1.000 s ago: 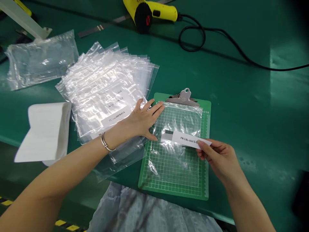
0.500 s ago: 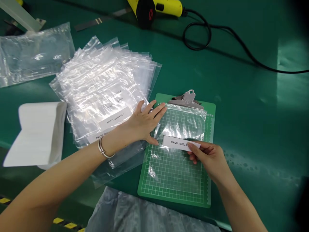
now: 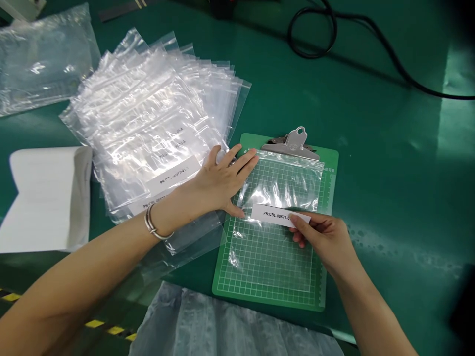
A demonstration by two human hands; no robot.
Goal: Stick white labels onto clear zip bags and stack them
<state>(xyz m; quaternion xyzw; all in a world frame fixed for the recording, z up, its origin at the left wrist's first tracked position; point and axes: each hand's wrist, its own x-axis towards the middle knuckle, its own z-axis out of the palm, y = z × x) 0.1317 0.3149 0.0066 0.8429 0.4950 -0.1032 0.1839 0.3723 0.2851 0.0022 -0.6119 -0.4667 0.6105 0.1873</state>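
My right hand (image 3: 322,235) pinches the right end of a white label (image 3: 272,215) printed "PN:CBL-00578-0…", its last characters covered by my thumb. The label lies over a clear zip bag (image 3: 274,264); whether it touches the plastic I cannot tell. Under the bag is a green clipboard (image 3: 331,160) with a white grid and a metal clip (image 3: 293,145) at its top. My left hand (image 3: 226,183) is spread flat, fingertips at the bag's upper left edge and thumb on its left side. A fanned stack of clear zip bags (image 3: 148,113), several bearing labels, lies under my left wrist.
A folded white sheet (image 3: 44,198) lies at the left. Behind it is a larger clear plastic bag (image 3: 44,59). A black cable (image 3: 389,47) loops across the back right of the green table (image 3: 389,163). A dark strip (image 3: 120,10) lies at the far edge.
The camera view has shifted, so the yellow tool at the back has mostly left the frame. Both hands keep nearly the same places, and the label stays over the bag in my right hand.
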